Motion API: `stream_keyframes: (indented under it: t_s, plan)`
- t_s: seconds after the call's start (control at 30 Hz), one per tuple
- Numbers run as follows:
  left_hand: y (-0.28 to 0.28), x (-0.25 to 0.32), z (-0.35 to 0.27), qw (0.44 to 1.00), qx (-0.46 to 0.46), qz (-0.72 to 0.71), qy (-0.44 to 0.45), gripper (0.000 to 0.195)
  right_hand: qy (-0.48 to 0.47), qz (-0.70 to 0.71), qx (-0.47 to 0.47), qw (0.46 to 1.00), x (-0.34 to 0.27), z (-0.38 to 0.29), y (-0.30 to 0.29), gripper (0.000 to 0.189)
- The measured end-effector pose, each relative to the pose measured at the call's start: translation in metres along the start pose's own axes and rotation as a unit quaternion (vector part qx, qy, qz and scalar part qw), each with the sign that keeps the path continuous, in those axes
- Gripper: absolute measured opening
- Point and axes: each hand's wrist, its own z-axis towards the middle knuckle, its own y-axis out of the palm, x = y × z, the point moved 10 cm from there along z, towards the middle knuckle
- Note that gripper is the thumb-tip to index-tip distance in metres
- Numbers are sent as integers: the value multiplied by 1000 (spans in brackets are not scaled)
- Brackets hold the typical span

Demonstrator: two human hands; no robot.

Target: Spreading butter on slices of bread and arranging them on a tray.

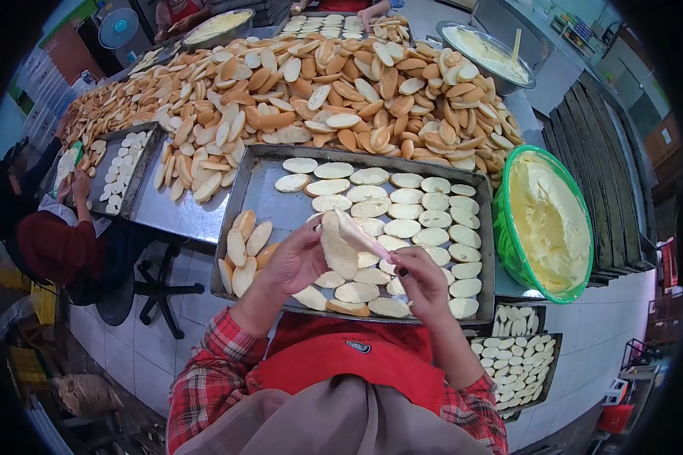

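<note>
My left hand (299, 259) holds a halved oval bread slice (340, 247) upright, its cut face towards me. In my right hand (424, 278) is the pink handle of a spatula (361, 236), whose cream-smeared blade touches the slice's upper edge. Both hands are over a dark metal baking tray (222, 250). Rows of slices coated with pale cream (403, 228) cover its middle and right side. Several uncoated slices (258, 238) lie piled in its left corner, beside my left hand. A green plastic basin of pale yellow cream (549, 227) stands right of the tray.
Behind the tray is a large heap of bread slices (319, 102). A metal bowl of cream (489, 54) stands at the back right. A co-worker (62, 244) sits at the left by another tray (128, 176). Stacked trays (597, 170) and filled trays (518, 364) are at the right.
</note>
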Motion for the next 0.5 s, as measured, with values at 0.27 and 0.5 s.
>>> stream_keyframes:
  t_s: [0.27,0.5]
  plan:
    - [-4,19,-7,998,23,-56,11,47,-68,-308,-13,949,-20,-7,-25,45]
    - [25,-36,-6,994,-47,-36,-94,41,-163,-447,30,879,-43,-8,-6,48]
